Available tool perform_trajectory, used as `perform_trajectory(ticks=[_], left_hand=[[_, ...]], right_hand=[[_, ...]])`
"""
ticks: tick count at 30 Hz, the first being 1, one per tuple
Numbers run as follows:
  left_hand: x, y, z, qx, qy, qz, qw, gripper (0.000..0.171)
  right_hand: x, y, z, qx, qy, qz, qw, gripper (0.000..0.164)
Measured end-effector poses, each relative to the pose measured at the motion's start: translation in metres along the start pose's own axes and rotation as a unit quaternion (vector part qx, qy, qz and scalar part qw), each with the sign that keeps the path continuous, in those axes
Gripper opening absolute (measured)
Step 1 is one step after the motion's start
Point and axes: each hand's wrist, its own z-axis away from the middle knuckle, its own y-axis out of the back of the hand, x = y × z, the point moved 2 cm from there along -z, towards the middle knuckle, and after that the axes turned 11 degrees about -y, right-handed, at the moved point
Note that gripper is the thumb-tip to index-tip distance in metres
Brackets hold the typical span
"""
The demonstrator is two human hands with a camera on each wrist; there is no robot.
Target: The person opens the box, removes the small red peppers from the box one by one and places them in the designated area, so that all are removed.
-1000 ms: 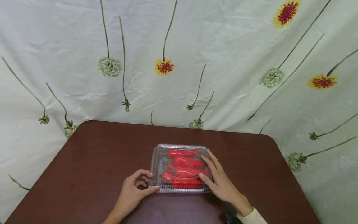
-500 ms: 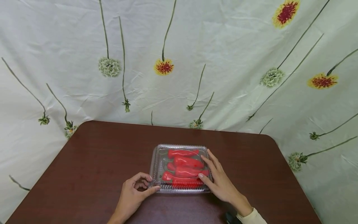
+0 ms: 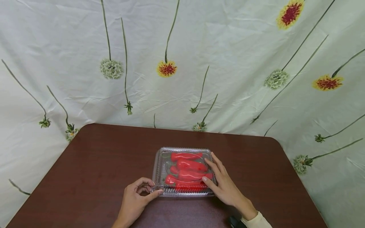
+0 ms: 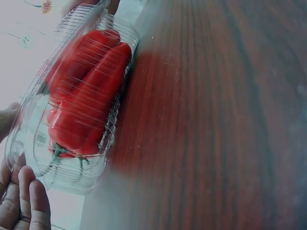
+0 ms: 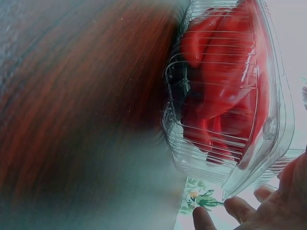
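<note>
A clear plastic clamshell container [image 3: 161, 167] with a closed lid sits on the table, holding several red peppers [image 3: 189, 175] with green stems. At its front left corner my left hand [image 3: 134, 196] pinches the rim, thumb along the front edge and curled fingers at the left side. In the left wrist view those fingers [image 4: 29, 196] meet the rim's corner. My right hand [image 3: 226, 186] rests against the container's right side, thumb and fairly straight fingers spread over the lid's edge. The right wrist view shows its fingertips [image 5: 239, 209] by the rim; their undersides are partly hidden.
The dark red-brown table [image 3: 108, 161] extends around the container on all sides. Behind it hangs a pale cloth [image 3: 182, 38] with printed flowers. A small dark object [image 3: 236, 222] shows by the right sleeve [image 3: 256, 220].
The left hand's fingers have slid slightly toward the front corner and drawn nearer the thumb. The right hand and the container have stayed in place.
</note>
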Motion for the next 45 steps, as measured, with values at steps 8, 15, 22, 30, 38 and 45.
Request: perform_trajectory(ticks=[8, 15, 22, 30, 38, 45], left_hand=[[0.002, -0.002, 0.003, 0.016, 0.008, -0.012, 0.9998, 0.028], [-0.001, 0.005, 0.000, -0.047, 0.009, 0.044, 0.9979, 0.027], [-0.001, 0.018, -0.002, -0.111, -0.049, 0.058, 0.9909, 0.028], [-0.003, 0.026, -0.006, -0.128, -0.094, 0.057, 0.9857, 0.036], [-0.011, 0.028, -0.016, -0.136, -0.073, 0.019, 0.9879, 0.038], [-0.017, 0.032, -0.021, -0.150, -0.048, 0.046, 0.9865, 0.040]], right_hand=[[0.000, 0.001, -0.002, -0.005, -0.007, 0.001, 1.000, 0.066], [0.000, 0.002, -0.002, -0.012, -0.009, -0.004, 1.000, 0.066], [-0.001, 0.001, -0.004, -0.015, -0.012, -0.004, 1.000, 0.066], [-0.003, 0.001, -0.005, -0.016, -0.018, -0.005, 1.000, 0.066], [-0.001, 0.003, -0.006, -0.029, -0.017, -0.037, 0.999, 0.068], [0.010, 0.008, -0.003, 0.027, -0.047, -0.102, 0.993, 0.058]])
